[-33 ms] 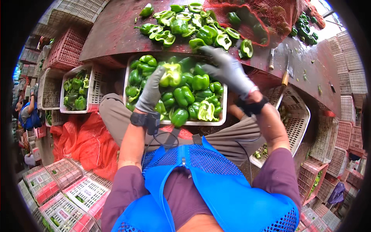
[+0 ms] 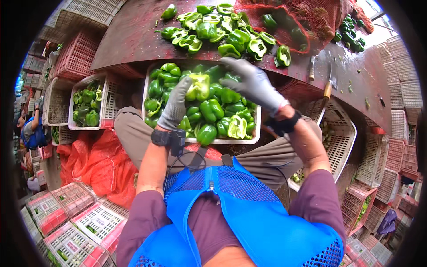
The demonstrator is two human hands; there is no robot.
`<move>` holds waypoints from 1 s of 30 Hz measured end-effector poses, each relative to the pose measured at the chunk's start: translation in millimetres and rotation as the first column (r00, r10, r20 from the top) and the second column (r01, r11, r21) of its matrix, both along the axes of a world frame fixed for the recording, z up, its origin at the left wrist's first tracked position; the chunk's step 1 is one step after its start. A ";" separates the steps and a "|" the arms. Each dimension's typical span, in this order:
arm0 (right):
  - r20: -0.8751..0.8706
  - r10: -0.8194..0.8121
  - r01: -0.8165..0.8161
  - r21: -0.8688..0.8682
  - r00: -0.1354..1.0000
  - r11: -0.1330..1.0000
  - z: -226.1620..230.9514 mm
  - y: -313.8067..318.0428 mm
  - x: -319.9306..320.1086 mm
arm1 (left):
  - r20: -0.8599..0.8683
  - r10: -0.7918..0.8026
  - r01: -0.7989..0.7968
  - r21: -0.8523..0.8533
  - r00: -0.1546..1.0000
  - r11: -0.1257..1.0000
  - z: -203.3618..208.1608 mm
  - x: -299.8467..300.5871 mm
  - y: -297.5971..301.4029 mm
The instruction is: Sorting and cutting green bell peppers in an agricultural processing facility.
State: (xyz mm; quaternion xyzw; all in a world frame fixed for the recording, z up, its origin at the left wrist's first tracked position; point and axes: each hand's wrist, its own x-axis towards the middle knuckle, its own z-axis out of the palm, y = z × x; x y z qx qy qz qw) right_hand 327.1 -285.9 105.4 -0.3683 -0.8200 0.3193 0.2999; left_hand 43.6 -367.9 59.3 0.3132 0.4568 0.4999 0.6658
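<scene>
My left hand (image 2: 176, 103), in a grey glove, holds a cut green bell pepper (image 2: 198, 86) at its side, with the pale inside showing. Beneath it stands a white crate (image 2: 254, 133) full of green bell peppers (image 2: 211, 110), some whole and some cut. My right hand (image 2: 254, 82), gloved too, hovers over the crate's right far corner. Its fingers are apart and curved toward the pepper, with nothing visible in them. On the table (image 2: 129, 42) beyond lies a heap of halved peppers (image 2: 206, 31).
A knife (image 2: 328, 89) and another handled tool (image 2: 312, 69) lie at the table's right. Red net sacking (image 2: 284, 22) covers peppers at the back. A crate of peppers (image 2: 86, 104) stands left, a white crate (image 2: 340, 151) right. Orange netting (image 2: 100, 164) and stacked crates (image 2: 75, 244) are lower left.
My right hand has shifted slightly left, toward the pepper in my left hand. The left hand and the pepper have barely moved.
</scene>
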 end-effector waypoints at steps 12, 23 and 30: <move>0.240 0.290 -0.268 -0.119 0.927 0.956 -13.8 -81.5 -91.6 | -0.633 -0.062 0.232 0.189 0.772 0.954 -24.1 -44.8 -76.0; 0.389 -0.133 0.026 0.268 0.912 0.963 -53.5 -111.2 -116.9 | -0.495 0.075 -0.036 0.089 0.866 0.995 -49.2 -24.8 -74.2; 0.192 -0.506 0.536 -0.172 0.841 0.826 -102.8 -100.0 -134.9 | -0.612 0.209 -0.193 0.093 0.763 0.977 -62.5 6.7 -69.4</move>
